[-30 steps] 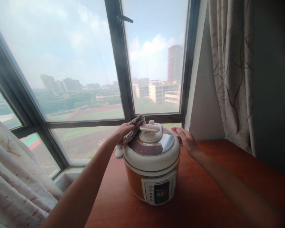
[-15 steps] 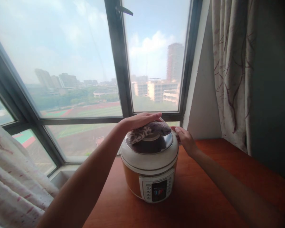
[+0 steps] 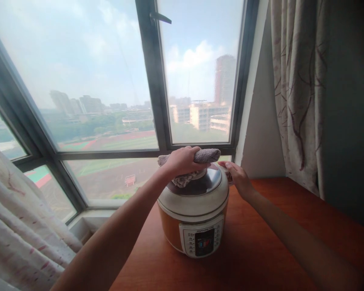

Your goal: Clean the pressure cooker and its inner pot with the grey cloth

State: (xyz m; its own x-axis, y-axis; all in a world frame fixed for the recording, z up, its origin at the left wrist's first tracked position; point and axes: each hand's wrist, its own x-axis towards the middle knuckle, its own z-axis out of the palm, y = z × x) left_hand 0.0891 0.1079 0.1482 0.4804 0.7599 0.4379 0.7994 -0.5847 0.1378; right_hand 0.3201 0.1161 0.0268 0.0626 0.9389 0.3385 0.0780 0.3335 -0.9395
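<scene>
Standing upright on the reddish-brown counter [image 3: 261, 230], the cooker [image 3: 171, 228] is flanked by a person's two bare hands. A grey-brown patterned cloth [image 3: 208, 155], bunched and rolled, is gripped by the left hand [image 3: 185, 159] over the top of the cooker, with the fingers curled about it and folds left sticking out on both sides. By this cloth the pale raised middle of the lid [image 3: 210, 182] is partly covered, while the lid's dark glossy surface is left showing around it. The right hand [image 3: 238, 178] is placed at the right side of the cooker, near the upper rim, with its fingers bent; something brownish is half hidden under them, and whether it is grasped or merely touched cannot be told. A control panel [image 3: 203, 242] with a dark display is set into the near side of the cooker. Beyond the cooker, a sports ground [image 3: 100, 171] and buildings [image 3: 197, 115] are seen through a dark-framed window [image 3: 109, 81]. Patterned curtains are hung to the left [image 3: 21, 226] and right [image 3: 300, 97] of the cooker.
</scene>
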